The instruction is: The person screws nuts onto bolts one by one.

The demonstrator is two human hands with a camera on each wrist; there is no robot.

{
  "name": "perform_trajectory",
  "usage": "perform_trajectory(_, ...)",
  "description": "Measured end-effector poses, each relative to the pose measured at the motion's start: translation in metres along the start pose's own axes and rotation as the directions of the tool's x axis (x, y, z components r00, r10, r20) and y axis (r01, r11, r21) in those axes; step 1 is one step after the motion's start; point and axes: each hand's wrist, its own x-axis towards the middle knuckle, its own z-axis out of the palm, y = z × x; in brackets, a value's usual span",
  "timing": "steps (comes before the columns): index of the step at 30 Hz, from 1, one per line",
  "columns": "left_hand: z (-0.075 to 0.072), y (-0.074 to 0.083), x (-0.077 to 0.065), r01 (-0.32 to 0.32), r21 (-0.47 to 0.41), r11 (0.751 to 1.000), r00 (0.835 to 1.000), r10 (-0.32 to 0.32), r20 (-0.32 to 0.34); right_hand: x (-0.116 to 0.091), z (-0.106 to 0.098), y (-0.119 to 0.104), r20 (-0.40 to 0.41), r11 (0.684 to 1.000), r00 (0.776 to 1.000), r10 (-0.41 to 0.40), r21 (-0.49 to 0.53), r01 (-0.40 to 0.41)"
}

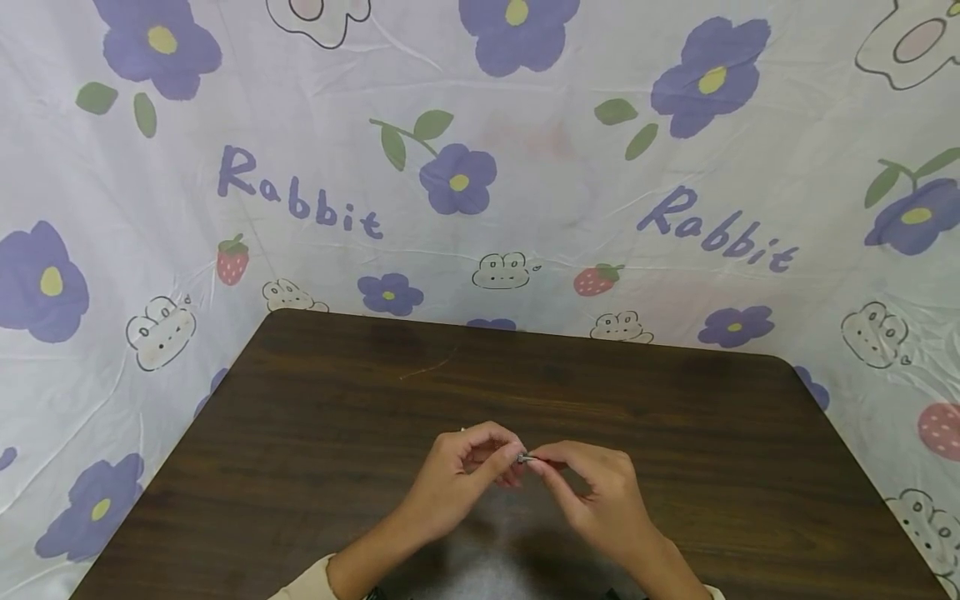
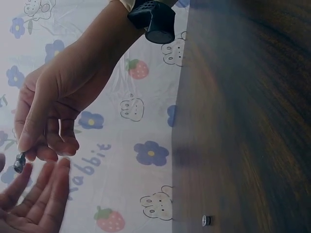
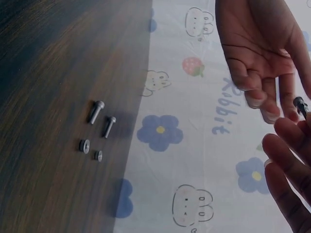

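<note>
In the head view a small metal bolt (image 1: 522, 457) sits between the fingertips of both hands, above the table. My left hand (image 1: 468, 475) pinches one end with thumb and forefinger. From the other side, the thumb and forefinger of my right hand (image 1: 600, 487) grip it. The left wrist view shows the bolt (image 2: 19, 162) at the right fingertips, close to the left fingers. Fingers cover part of it, so whether a nut is on it cannot be told. In the right wrist view its thicker end (image 3: 300, 103) points toward the left hand.
Two loose bolts (image 3: 96, 112) and two small metal rings or nuts (image 3: 84, 146) lie on the dark wooden table (image 1: 300, 417), in the right wrist view. One metal ring (image 2: 206, 220) shows in the left wrist view. A printed cloth (image 1: 525, 125) hangs behind and beside the table.
</note>
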Motion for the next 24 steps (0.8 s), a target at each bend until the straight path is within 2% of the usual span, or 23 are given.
perform_trajectory(5, 0.0009, 0.0014, -0.0006, -0.089, -0.022, 0.996, 0.996, 0.089, -0.006, 0.0005, -0.0013, -0.0005, -0.012, 1.0, 1.0, 0.021, -0.007, -0.021)
perform_trajectory(10, 0.001, 0.0017, -0.0002, -0.119, -0.001, 0.993, 0.993, 0.119, -0.01, -0.0001, -0.0013, -0.0002, -0.018, 1.0, 1.0, 0.013, -0.004, -0.013)
perform_trajectory(13, 0.0011, 0.0012, 0.0001, -0.103, -0.002, 0.995, 0.995, 0.103, -0.018, 0.0, -0.001, 0.0003, -0.016, 1.0, 1.0, 0.009, 0.003, -0.009)
perform_trajectory(19, 0.0015, 0.0007, -0.0002, -0.027, 0.045, 0.999, 0.999, 0.029, -0.037, 0.0008, -0.0008, 0.0002, -0.003, 1.0, 1.0, 0.014, 0.003, -0.014)
perform_trajectory(24, 0.0013, 0.0005, -0.0005, -0.006, 0.067, 0.998, 0.999, 0.008, -0.034, 0.0012, -0.0002, -0.0005, 0.002, 1.0, 1.0, -0.001, 0.001, 0.001)
